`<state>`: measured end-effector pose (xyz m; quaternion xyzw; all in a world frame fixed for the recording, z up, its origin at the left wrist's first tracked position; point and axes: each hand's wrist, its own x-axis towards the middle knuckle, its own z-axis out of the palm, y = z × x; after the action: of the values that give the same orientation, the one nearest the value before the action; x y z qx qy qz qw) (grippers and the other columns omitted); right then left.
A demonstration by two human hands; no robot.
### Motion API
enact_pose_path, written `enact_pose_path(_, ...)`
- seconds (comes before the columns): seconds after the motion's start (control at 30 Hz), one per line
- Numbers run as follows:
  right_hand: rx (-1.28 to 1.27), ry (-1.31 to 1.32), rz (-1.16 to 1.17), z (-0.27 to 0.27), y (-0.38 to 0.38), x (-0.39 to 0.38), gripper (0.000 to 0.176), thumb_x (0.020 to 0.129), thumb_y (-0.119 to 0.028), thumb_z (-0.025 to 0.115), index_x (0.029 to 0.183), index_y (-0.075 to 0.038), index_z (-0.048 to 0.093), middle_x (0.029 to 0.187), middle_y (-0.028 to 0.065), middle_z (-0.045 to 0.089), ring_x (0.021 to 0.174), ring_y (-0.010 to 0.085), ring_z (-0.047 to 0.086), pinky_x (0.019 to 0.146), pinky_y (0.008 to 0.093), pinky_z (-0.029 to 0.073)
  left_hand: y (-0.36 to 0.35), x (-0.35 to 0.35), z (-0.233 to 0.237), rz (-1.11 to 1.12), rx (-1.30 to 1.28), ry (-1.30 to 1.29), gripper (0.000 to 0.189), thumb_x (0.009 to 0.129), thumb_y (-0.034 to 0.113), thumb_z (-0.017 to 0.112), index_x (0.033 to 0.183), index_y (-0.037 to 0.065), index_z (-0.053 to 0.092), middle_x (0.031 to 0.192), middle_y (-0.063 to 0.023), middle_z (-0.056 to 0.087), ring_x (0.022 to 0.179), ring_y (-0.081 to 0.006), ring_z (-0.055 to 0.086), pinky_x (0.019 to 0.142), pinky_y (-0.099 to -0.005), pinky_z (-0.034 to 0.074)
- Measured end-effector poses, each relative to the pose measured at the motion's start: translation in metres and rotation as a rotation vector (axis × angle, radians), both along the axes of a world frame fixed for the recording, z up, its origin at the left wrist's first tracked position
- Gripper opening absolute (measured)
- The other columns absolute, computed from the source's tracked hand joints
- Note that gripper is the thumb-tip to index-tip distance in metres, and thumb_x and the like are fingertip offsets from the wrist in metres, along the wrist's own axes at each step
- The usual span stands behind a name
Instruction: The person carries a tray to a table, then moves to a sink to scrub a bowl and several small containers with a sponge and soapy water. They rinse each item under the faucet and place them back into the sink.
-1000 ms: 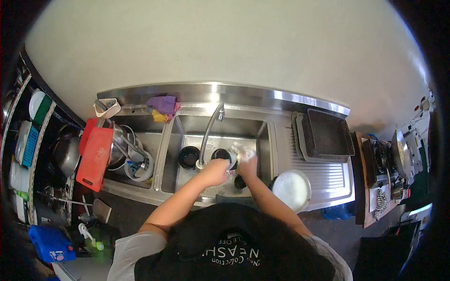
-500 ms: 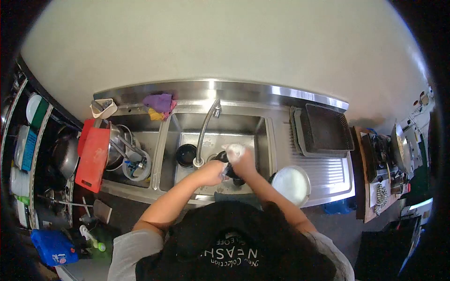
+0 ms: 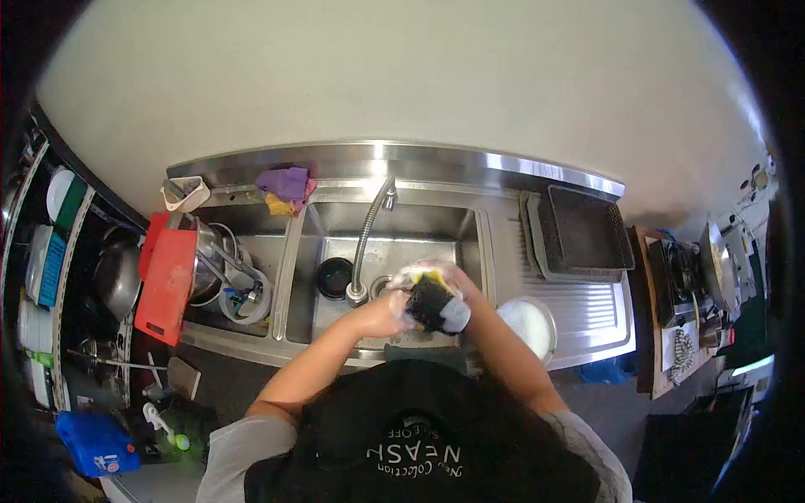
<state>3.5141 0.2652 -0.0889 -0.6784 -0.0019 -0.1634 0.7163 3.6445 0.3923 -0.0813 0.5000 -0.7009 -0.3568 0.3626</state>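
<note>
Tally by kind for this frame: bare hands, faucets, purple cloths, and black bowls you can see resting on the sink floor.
Hands: 2 (left hand, right hand)
Faucet: 1
Purple cloth: 1
Black bowl: 1
Total: 5

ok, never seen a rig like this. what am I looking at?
No robot here: a person's two bare hands over a steel sink, filmed by one head-worn camera looking forward and down. The left hand and right hand hold a foamy black item with yellow at one edge, possibly a scouring sponge; blur hides the detail. A black bowl sits in the sink, left of the hands. On the drainboard to the right are a black mesh tray and, near the front, a round pan of what looks like suds.
</note>
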Motion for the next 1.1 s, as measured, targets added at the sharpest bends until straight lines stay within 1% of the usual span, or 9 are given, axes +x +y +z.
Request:
enact_pose_path(0.2, 1.47, -0.261, -0.209, -0.012, 0.046, 0.013, 0.05, 0.082, -0.02, 0.059, 0.127, -0.009, 0.04, 0.116, 0.0139, 0.051, 0.109, 0.0308, 0.05, 0.1, 0.0429, 0.036, -0.015, -0.007, -0.017, 0.37, 0.101, -0.019, 0.036, 0.074, 0.016, 0.066, 0.107, 0.005, 0.057, 0.1, -0.0179, 0.061, 0.097, -0.0325, 0.057, 0.089, -0.0388, 0.043)
enact_pose_path(0.27, 0.208, 0.311, -0.523, -0.027, 0.038, 0.002, 0.046, 0.084, -0.023, 0.057, 0.124, -0.009, 0.041, 0.114, 0.0123, 0.052, 0.107, 0.0285, 0.051, 0.096, 0.0396, 0.039, -0.021, -0.003, -0.029, 0.43, -0.049, -0.271, 0.021, 0.077, 0.01, 0.058, 0.097, 0.003, 0.058, 0.088, -0.0222, 0.06, 0.089, -0.0395, 0.057, 0.087, -0.0426, 0.043)
enact_pose_path(0.43, 0.908, 0.3, -0.891, -0.073, 0.021, -0.001, 0.037, 0.084, -0.025, 0.057, 0.115, -0.009, 0.047, 0.104, 0.0051, 0.056, 0.093, 0.0203, 0.056, 0.077, 0.0344, 0.047, -0.013, -0.001, -0.036, 0.256, -0.223, -0.529, 0.013, 0.076, 0.012, 0.058, 0.08, 0.0, 0.059, 0.074, -0.0217, 0.06, 0.08, -0.0378, 0.058, 0.081, -0.0436, 0.045)
enact_pose_path(0.53, -0.219, 0.255, -0.688, -0.155, -0.021, -0.009, 0.033, 0.086, -0.031, 0.048, 0.109, -0.009, 0.055, 0.097, 0.0115, 0.06, 0.084, 0.0278, 0.058, 0.068, 0.037, 0.048, -0.002, -0.004, -0.013, 0.351, -0.176, -0.333, 0.02, 0.077, 0.018, 0.061, 0.079, -0.001, 0.059, 0.076, -0.0221, 0.06, 0.077, -0.0368, 0.059, 0.077, -0.0424, 0.045)
enact_pose_path(0.63, 0.739, 0.483, -0.606, -0.084, -0.001, -0.007, 0.031, 0.085, -0.033, 0.047, 0.104, -0.011, 0.059, 0.084, 0.0085, 0.063, 0.063, 0.0263, 0.059, 0.05, 0.0395, 0.047, 0.001, -0.011, 0.008, 0.587, 0.041, -0.045, 0.028, 0.079, 0.024, 0.063, 0.083, -0.004, 0.059, 0.076, -0.0191, 0.061, 0.076, -0.0302, 0.06, 0.073, -0.0397, 0.045)
enact_pose_path(0.77, 1.006, 0.274, -0.475, -0.065, 0.019, 0.004, 0.029, 0.087, -0.028, 0.045, 0.106, -0.011, 0.059, 0.091, 0.0074, 0.062, 0.07, 0.0206, 0.06, 0.056, 0.0344, 0.048, -0.013, -0.005, -0.036, 0.746, 0.205, 0.894, 0.021, 0.084, 0.022, 0.06, 0.089, 0.002, 0.062, 0.078, -0.008, 0.064, 0.071, -0.0187, 0.061, 0.068, -0.0322, 0.048)
enact_pose_path(0.87, 0.704, 0.267, -0.459, -0.041, 0.028, 0.013, 0.034, 0.085, -0.024, 0.05, 0.115, -0.009, 0.056, 0.105, 0.0094, 0.06, 0.092, 0.0235, 0.058, 0.08, 0.0331, 0.046, -0.017, -0.005, -0.056, 0.774, 0.291, 1.263, 0.02, 0.084, 0.024, 0.06, 0.094, 0.006, 0.06, 0.087, -0.0085, 0.063, 0.073, -0.02, 0.061, 0.07, -0.0326, 0.05)
enact_pose_path(1.0, -1.002, 0.481, -0.924, -0.105, 0.022, 0.006, 0.026, 0.083, -0.022, 0.06, 0.103, -0.006, 0.058, 0.101, 0.0089, 0.057, 0.093, 0.0207, 0.054, 0.079, 0.0304, 0.044, -0.021, -0.013, -0.062, 0.603, 0.534, 1.433, 0.034, 0.081, 0.036, 0.062, 0.101, 0.009, 0.056, 0.093, -0.0088, 0.062, 0.08, -0.0228, 0.061, 0.071, -0.0383, 0.05)
enact_pose_path(1.1, -0.449, 0.327, -1.097, -0.087, 0.012, 0.006, 0.021, 0.088, -0.023, 0.052, 0.091, -0.003, 0.058, 0.09, 0.0096, 0.059, 0.083, 0.0219, 0.056, 0.074, 0.0323, 0.044, -0.017, -0.018, -0.055, 0.447, 0.881, 1.414, 0.036, 0.081, 0.037, 0.061, 0.102, 0.008, 0.056, 0.093, -0.009, 0.062, 0.08, -0.0233, 0.061, 0.072, -0.0383, 0.051)
